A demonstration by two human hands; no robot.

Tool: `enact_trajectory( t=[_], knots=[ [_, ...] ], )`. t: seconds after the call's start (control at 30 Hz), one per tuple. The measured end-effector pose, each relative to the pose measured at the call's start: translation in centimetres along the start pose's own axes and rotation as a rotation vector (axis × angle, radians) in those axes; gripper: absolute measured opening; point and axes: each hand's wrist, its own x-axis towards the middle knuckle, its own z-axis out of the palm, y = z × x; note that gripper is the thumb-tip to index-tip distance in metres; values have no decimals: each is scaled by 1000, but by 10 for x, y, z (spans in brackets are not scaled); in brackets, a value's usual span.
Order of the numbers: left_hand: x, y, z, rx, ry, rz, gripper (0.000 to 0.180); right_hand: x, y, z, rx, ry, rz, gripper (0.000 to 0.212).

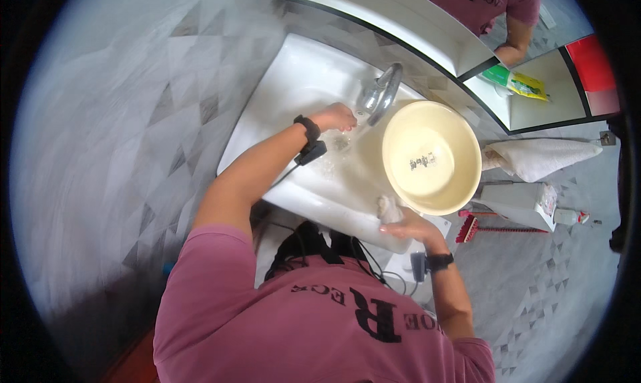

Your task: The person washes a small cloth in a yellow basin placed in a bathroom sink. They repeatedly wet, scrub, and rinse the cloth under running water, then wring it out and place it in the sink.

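Note:
My left hand (337,118) is over the white sink (264,119), its fingers curled in just beside the chrome faucet (380,96). What those fingers hold, if anything, is hidden. Water looks to be splashing around the drain (341,142) below. A crumpled white cloth (388,209) is gripped in my right hand (412,227) at the sink's front edge. Close by, a round cream-yellow basin (395,176) rests on the right part of the sink, with dark marks on its bottom.
A mirror cabinet (394,16) overhangs the sink's back. Its shelf holds a green-and-yellow package (527,86). To the right are a hanging white towel (547,157), a lined bin (514,201), a red brush (469,229) and a bottle (567,216).

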Motion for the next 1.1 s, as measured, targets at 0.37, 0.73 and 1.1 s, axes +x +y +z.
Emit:
enact_trajectory(
  t=[0.37, 0.73, 1.1],
  knots=[
    [41, 36, 11, 42, -171, 55, 49, -72, 105, -31, 500, 204, 175, 39],
    [-30, 1, -27, -69, 307, -232, 43, -45, 82, -27, 124, 198, 52, 51],
    [-200, 31, 184, -283, 65, 69, 48, -12, 79, -29, 76, -329, -52, 66]
  ],
)
